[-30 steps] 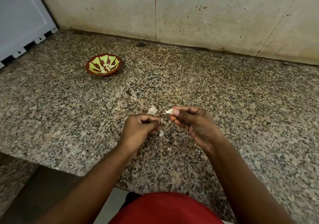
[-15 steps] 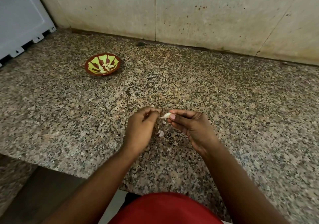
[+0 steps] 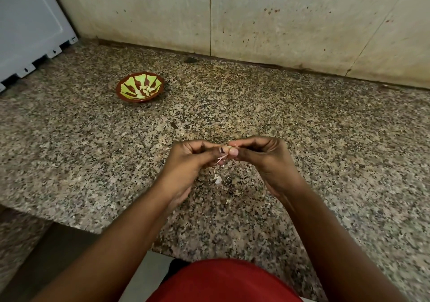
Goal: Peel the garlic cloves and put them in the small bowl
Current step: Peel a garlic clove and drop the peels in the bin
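Head view shows a garlic clove [image 3: 229, 148] pinched between the fingertips of the left hand [image 3: 186, 164] and right hand [image 3: 265, 159], above the counter's [image 3: 302, 120] front edge. A peel scrap [image 3: 218, 180] lies below them; the small bowl [image 3: 140, 86] sits well apart, toward the back-left corner.

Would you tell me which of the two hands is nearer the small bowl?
The left hand. The small bowl sits at the far left of the counter, so the right hand, pinching the same garlic clove, lies farther from it.
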